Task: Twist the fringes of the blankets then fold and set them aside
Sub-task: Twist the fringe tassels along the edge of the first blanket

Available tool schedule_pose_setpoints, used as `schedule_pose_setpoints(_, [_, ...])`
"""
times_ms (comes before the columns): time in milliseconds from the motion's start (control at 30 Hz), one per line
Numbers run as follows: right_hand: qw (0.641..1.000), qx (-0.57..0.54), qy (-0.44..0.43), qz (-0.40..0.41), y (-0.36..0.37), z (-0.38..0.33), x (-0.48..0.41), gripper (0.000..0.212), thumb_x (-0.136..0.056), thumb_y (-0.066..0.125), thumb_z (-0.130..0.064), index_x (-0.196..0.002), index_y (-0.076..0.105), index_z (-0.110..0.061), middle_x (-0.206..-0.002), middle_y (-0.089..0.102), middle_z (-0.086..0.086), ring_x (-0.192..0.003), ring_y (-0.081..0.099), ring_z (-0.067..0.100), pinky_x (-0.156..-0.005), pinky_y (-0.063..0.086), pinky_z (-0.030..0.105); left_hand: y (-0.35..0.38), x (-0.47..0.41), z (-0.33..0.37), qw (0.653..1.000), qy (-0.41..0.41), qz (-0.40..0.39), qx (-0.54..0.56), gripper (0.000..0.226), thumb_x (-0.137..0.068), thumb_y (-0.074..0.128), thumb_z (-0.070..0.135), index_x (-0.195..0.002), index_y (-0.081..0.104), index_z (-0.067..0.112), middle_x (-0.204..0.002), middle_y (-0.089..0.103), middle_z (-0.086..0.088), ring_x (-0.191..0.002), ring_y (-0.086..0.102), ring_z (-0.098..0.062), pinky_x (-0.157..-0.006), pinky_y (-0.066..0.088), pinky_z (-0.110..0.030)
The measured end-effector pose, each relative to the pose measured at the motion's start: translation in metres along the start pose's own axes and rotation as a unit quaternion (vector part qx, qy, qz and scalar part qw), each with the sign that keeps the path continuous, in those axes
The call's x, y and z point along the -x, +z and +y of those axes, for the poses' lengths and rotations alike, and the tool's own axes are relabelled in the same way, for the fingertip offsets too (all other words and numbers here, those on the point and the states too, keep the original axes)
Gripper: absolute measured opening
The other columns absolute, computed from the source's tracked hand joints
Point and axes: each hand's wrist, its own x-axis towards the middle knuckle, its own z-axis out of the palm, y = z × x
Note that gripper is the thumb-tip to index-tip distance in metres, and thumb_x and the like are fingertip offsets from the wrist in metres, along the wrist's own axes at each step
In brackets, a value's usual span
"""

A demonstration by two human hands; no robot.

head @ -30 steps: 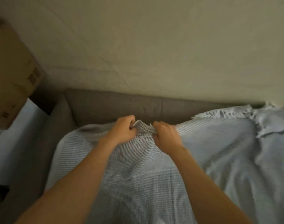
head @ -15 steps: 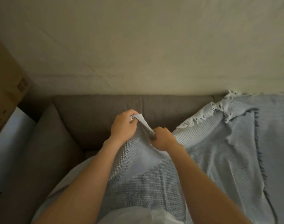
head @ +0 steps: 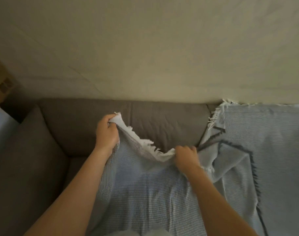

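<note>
Dim, warm light. Plain beige wall (head: 145, 48) across the upper half, lined with thin diagonal cracks. Below it, grey-brown sofa (head: 162, 126) with 2 back cushions, padded armrest (head: 31, 150) at lower left. Cardboard box (head: 0, 82) at far left edge.

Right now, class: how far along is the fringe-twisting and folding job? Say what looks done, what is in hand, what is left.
Done: nothing visibly; no folded blanket is in view. In hand: the left hand and right hand grip the fringed edge of the blue blanket, raised off the sofa. Left: its fringe looks loose; the draped blanket lies unfolded.
</note>
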Motion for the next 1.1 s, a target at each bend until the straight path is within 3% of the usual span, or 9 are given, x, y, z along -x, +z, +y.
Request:
schedule_pose_setpoints(133, [0.931, -0.351, 0.013, 0.098, -0.006, -0.009, 0.007, 0.015, -0.094, 0.051, -0.009, -0.084, 0.062, -0.012, -0.078, 0.067, 0.007, -0.076, 0.064, 0.032, -0.061, 0.043, 0.036, 0.028, 0.035, -0.011, 0.989, 0.011, -0.131, -0.072, 0.049, -0.099, 0.043, -0.006, -0.124, 0.074, 0.022, -0.128, 0.065, 0.007, -0.121, 0.059, -0.010, -0.110, 0.047, -0.035])
schedule_pose_setpoints(267, [0.877, -0.459, -0.008, 0.141, -0.040, -0.035, 0.020, 0.025, -0.090, 0.058, -0.009, -0.065, 0.054, -0.009, -0.056, 0.052, -0.004, -0.052, 0.043, 0.012, -0.053, 0.037, 0.034, 0.042, 0.064, -0.012, 0.964, 0.042, -0.244, -0.099, 0.045, -0.093, 0.062, 0.000, -0.123, 0.071, 0.032, -0.121, 0.068, 0.006, -0.113, 0.065, -0.004, -0.097, 0.055, -0.027])
schedule_pose_setpoints(433, [0.845, -0.527, -0.040, 0.082, -0.079, -0.071, 0.029, 0.042, -0.086, 0.070, -0.018, -0.050, 0.048, -0.015, -0.046, 0.038, -0.004, -0.044, 0.032, 0.008, -0.044, 0.031, 0.022, 0.038, 0.080, -0.004, 0.944, 0.054, -0.323, -0.025, 0.040, -0.092, 0.080, 0.015, -0.124, 0.071, 0.035, -0.113, 0.077, 0.007, -0.102, 0.073, -0.004, -0.085, 0.060, -0.025])
schedule_pose_setpoints(567, [0.849, -0.503, -0.130, 0.095, -0.096, -0.088, 0.031, 0.027, -0.080, 0.076, -0.019, -0.057, 0.063, -0.014, -0.050, 0.055, -0.006, -0.046, 0.046, 0.006, -0.046, 0.040, 0.022, 0.027, 0.074, -0.002, 0.962, 0.057, -0.253, -0.082, 0.038, -0.097, 0.065, 0.009, -0.069, 0.069, 0.034, -0.056, 0.059, 0.007, -0.053, 0.052, -0.005, -0.056, 0.041, -0.030])
schedule_pose_setpoints(633, [0.856, -0.482, -0.138, 0.123, -0.093, -0.089, 0.030, 0.014, -0.077, 0.082, -0.033, -0.081, 0.074, -0.022, -0.069, 0.071, -0.009, -0.060, 0.063, 0.001, -0.055, 0.053, 0.023, 0.018, 0.070, 0.000, 0.969, 0.060, -0.226, -0.082, 0.029, -0.097, 0.059, 0.004, -0.090, 0.076, 0.027, -0.063, 0.066, 0.011, -0.058, 0.058, -0.002, -0.058, 0.045, -0.026])
schedule_pose_setpoints(733, [0.899, -0.395, -0.152, 0.113, -0.072, -0.078, 0.022, 0.051, -0.071, 0.083, -0.059, -0.108, 0.067, -0.029, -0.096, 0.074, -0.011, -0.082, 0.069, 0.004, -0.067, 0.057, 0.026, 0.003, 0.063, 0.008, 0.975, 0.081, -0.185, -0.094, 0.039, -0.096, 0.056, -0.002, -0.119, 0.076, 0.021, -0.095, 0.079, 0.010, -0.089, 0.074, -0.005, -0.077, 0.059, -0.029])
schedule_pose_setpoints(900, [0.954, -0.269, -0.135, -0.008, -0.023, -0.073, 0.012, 0.016, -0.091, 0.066, -0.041, -0.089, 0.056, -0.029, -0.098, 0.073, 0.004, -0.097, 0.069, 0.035, -0.082, 0.057, 0.047, -0.012, 0.048, 0.034, 0.988, 0.085, -0.122, -0.052, 0.045, -0.097, 0.049, -0.008, -0.127, 0.073, 0.015, -0.109, 0.076, 0.005, -0.098, 0.070, 0.001, -0.088, 0.058, -0.026])
schedule_pose_setpoints(1000, [0.975, -0.180, -0.127, -0.040, -0.009, -0.073, 0.011, 0.026, -0.097, 0.060, -0.040, -0.117, 0.064, -0.024, -0.120, 0.069, 0.007, -0.121, 0.054, 0.037, -0.104, 0.041, 0.052, -0.020, 0.034, 0.047, 0.995, 0.043, -0.083, 0.019, 0.045, -0.098, 0.046, -0.006, -0.128, 0.072, 0.015, -0.114, 0.076, 0.001, -0.108, 0.071, -0.009, -0.100, 0.058, -0.037])
schedule_pose_setpoints(1100, [0.986, -0.080, -0.131, -0.059, -0.005, -0.069, 0.011, 0.037, -0.103, 0.053, -0.045, -0.133, 0.058, -0.026, -0.130, 0.063, 0.005, -0.130, 0.042, 0.037, -0.109, 0.030, 0.054, -0.030, 0.018, 0.061, 0.996, 0.026, -0.046, 0.077, 0.042, -0.096, 0.048, 0.004, -0.125, 0.074, 0.018, -0.118, 0.077, -0.001, -0.114, 0.071, -0.016, -0.105, 0.057, -0.046])
